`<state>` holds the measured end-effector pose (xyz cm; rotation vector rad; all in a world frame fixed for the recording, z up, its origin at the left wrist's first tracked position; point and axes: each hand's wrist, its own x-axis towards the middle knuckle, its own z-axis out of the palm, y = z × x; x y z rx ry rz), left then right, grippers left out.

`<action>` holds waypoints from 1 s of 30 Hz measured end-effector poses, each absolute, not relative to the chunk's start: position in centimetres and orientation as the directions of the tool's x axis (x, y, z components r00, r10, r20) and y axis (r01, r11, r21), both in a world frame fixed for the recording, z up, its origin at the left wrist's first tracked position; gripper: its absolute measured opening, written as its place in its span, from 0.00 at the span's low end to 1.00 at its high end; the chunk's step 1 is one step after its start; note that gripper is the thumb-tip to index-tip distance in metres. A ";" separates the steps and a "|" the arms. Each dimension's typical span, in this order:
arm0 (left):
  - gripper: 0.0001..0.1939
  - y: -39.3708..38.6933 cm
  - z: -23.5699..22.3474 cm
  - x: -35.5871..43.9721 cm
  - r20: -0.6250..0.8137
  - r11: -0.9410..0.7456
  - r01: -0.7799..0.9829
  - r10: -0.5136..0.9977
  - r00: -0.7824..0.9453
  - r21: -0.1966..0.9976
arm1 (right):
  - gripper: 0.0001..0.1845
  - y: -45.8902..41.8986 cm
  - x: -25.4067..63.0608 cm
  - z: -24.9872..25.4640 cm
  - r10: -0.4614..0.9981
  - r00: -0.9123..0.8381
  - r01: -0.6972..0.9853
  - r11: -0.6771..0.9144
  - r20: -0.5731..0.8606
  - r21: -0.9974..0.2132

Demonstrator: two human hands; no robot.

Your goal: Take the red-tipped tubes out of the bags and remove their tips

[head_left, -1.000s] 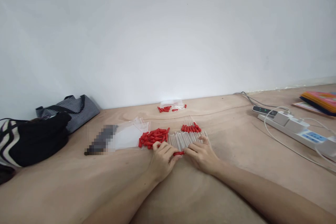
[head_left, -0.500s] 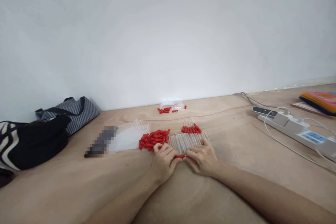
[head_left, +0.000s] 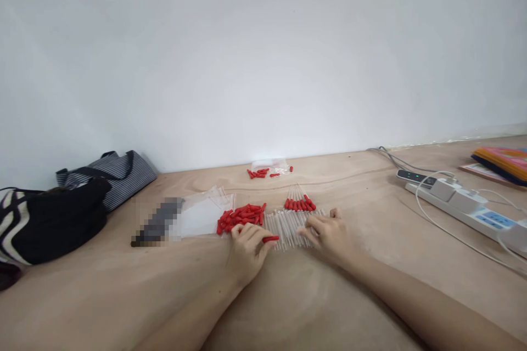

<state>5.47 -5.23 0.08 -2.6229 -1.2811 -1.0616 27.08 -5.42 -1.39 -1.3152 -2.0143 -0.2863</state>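
Note:
My left hand (head_left: 246, 244) is closed in a pinch on a small red cap (head_left: 270, 239), held just in front of a pile of loose red caps (head_left: 241, 215). My right hand (head_left: 328, 233) rests on a row of clear thin tubes (head_left: 286, 224) lying side by side on the wooden floor, its fingers curled over them. Behind that row lies a fan of tubes with red caps fitted (head_left: 299, 201). Whether my right hand grips one tube I cannot make out.
Clear plastic bags (head_left: 201, 210) lie left of the caps beside a blurred dark object (head_left: 156, 222). A few more red caps (head_left: 263, 170) sit near the wall. Bags (head_left: 66, 205) at far left; a power strip (head_left: 471, 208) with cables and colourful books (head_left: 500, 159) at right.
My two hands were together on the red cap; now they have parted. The left keeps the cap, and the right has slid right onto the tubes.

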 end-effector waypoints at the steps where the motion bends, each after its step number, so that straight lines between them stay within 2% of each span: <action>1: 0.06 -4.8 0.3 5.0 0.608 -0.641 0.718 0.692 0.388 0.271 | 0.15 -5.0 27.6 -1.4 0.730 -0.220 0.861 0.457 0.647 -0.222; 3: 0.08 -3.9 0.8 3.8 0.629 -0.594 0.735 0.717 0.300 0.327 | 0.15 -4.2 28.4 -1.6 0.743 -0.206 0.824 0.483 0.637 -0.297; 7: 0.11 -1.8 1.7 0.6 0.608 -0.445 0.795 0.784 0.124 0.412 | 0.22 -3.2 29.3 -1.8 0.771 -0.152 0.736 0.506 0.618 -0.450; 9: 0.12 -1.0 1.8 -0.6 0.592 -0.361 0.835 0.804 0.053 0.415 | 0.21 -3.1 29.5 -1.8 0.808 -0.108 0.716 0.467 0.579 -0.519; 12: 0.13 -0.2 1.6 -1.3 0.562 -0.255 0.867 0.826 -0.036 0.429 | 0.13 -3.0 29.4 -1.5 0.846 -0.048 0.714 0.401 0.531 -0.575; 14: 0.13 0.0 1.5 -1.2 0.534 -0.199 0.879 0.842 -0.073 0.433 | 0.09 -3.0 29.2 -1.5 0.845 -0.044 0.726 0.393 0.533 -0.564; 19: 0.07 -0.1 1.2 -0.6 0.490 -0.155 0.924 0.871 -0.039 0.350 | 0.08 -3.2 28.5 -2.4 0.814 -0.123 0.740 0.457 0.568 -0.495; 26: 0.09 -0.9 1.4 0.0 0.602 -0.230 0.930 0.799 0.012 0.287 | 0.08 -4.2 27.6 -2.8 0.839 -0.184 0.776 0.444 0.512 -0.449; 30: 0.08 -1.9 1.4 1.1 0.647 -0.315 0.916 0.758 0.085 0.248 | 0.11 -3.9 28.3 -1.6 0.864 -0.116 0.826 0.358 0.489 -0.436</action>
